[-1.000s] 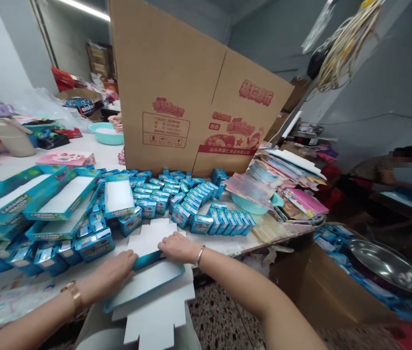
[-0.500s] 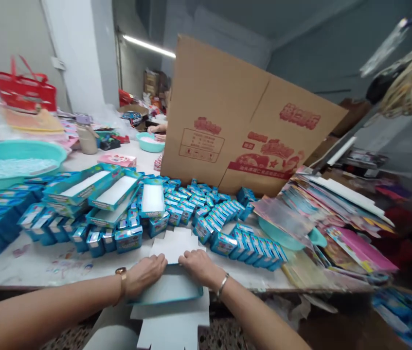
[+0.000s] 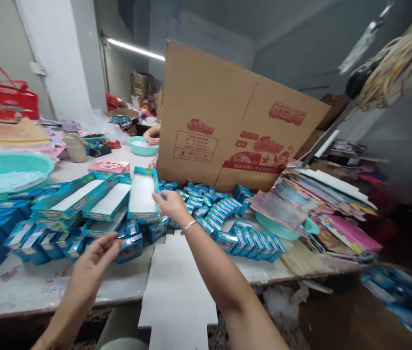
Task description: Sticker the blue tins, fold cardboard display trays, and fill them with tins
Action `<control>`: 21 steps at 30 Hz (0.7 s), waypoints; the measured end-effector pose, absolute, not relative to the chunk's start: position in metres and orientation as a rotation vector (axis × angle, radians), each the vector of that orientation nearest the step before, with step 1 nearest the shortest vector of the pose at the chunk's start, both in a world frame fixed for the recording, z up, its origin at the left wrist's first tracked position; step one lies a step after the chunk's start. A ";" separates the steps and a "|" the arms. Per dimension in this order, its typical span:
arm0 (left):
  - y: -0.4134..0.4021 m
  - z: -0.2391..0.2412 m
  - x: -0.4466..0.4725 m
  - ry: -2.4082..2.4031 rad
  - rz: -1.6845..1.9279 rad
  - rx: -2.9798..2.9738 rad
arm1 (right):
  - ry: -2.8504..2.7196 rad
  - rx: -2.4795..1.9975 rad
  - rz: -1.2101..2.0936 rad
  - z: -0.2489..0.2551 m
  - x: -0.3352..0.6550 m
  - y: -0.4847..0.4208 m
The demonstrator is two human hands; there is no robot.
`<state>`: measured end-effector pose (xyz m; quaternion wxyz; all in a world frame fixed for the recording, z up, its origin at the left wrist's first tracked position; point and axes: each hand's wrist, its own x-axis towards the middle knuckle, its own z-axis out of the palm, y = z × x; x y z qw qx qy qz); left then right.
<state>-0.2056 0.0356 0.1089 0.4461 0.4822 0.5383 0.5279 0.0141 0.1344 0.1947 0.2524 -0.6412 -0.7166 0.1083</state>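
Observation:
My right hand (image 3: 172,206) pinches the right side of a blue cardboard tray (image 3: 142,194) with a white inside, which rests over small blue boxes at the row's right end. Lower left, my left hand (image 3: 96,260) is empty, its fingers loosely stretched out in front of small blue boxes (image 3: 130,248). To the left of the held tray lie more open blue trays (image 3: 111,201), some stacked. A flat white die-cut card sheet (image 3: 178,284) spans from the table edge down over my lap, beneath my right forearm.
A large brown carton (image 3: 235,121) stands behind rows of small blue boxes (image 3: 220,214). A turquoise basin (image 3: 47,167) with small pale pieces is at left. Piled sheets (image 3: 322,194) lie at right. Beyond the carton's left edge, another person's hand (image 3: 152,133) is at a small basin (image 3: 142,148).
The tray between my hands has left my lap; a tray is now under my right hand among the others. My left hand has let go and moved left. The view has shifted slightly right.

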 end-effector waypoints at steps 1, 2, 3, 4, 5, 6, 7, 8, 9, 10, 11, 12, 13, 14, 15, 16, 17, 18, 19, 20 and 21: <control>0.030 0.090 -0.203 1.314 1.167 1.193 | -1.918 -1.746 0.314 0.189 0.018 0.134; 0.024 0.071 -0.200 1.303 1.066 1.191 | -1.884 -1.760 0.322 0.181 0.026 0.127; 0.019 0.054 -0.198 1.302 1.002 1.190 | -1.846 -1.790 0.320 0.169 0.037 0.115; 0.014 0.039 -0.195 1.313 0.967 1.193 | -1.808 -1.832 0.309 0.153 0.051 0.098; 0.011 0.026 -0.192 1.331 0.946 1.210 | -1.768 -1.895 0.292 0.135 0.065 0.078; 0.010 0.013 -0.188 1.351 0.940 1.245 | -1.732 -1.966 0.277 0.115 0.080 0.057; 0.009 0.002 -0.182 1.367 0.936 1.292 | -1.691 -2.051 0.253 0.093 0.093 0.035; 0.010 -0.009 -0.175 1.381 0.934 1.348 | -1.631 -2.178 0.227 0.072 0.105 0.016; 0.011 -0.019 -0.167 1.394 0.933 1.410 | -1.558 -2.286 0.240 0.053 0.114 0.000; 0.012 -0.030 -0.159 1.404 0.927 1.480 | -1.483 -2.352 0.267 0.036 0.121 -0.012; 0.013 -0.040 -0.150 1.413 0.916 1.555 | -1.427 -2.381 0.280 0.023 0.124 -0.019; 0.014 -0.049 -0.142 1.426 0.903 1.635 | -1.397 -2.378 0.300 0.015 0.126 -0.024; 0.014 -0.058 -0.134 1.439 0.888 1.718 | -1.385 -2.356 0.317 0.009 0.125 -0.025; 0.014 -0.066 -0.129 1.451 0.876 1.793 | -1.385 -2.330 0.330 0.007 0.124 -0.024; 0.014 -0.071 -0.124 1.457 0.863 1.855 | -1.388 -2.311 0.341 0.008 0.122 -0.022; 0.014 -0.075 -0.121 1.463 0.855 1.895 | -1.387 -2.301 0.342 0.009 0.119 -0.020; 0.014 -0.076 -0.119 1.470 0.851 1.919 | -1.378 -2.304 0.335 0.010 0.117 -0.018; 0.013 -0.075 -0.118 1.479 0.856 1.929 | -1.365 -2.311 0.320 0.011 0.114 -0.016; 0.012 -0.073 -0.116 1.488 0.862 1.928 | -1.354 -2.312 0.298 0.012 0.112 -0.015; 0.010 -0.069 -0.115 1.501 0.868 1.919 | -1.342 -2.303 0.268 0.012 0.111 -0.015; 0.007 -0.064 -0.115 1.514 0.872 1.900 | -1.325 -2.279 0.242 0.012 0.110 -0.015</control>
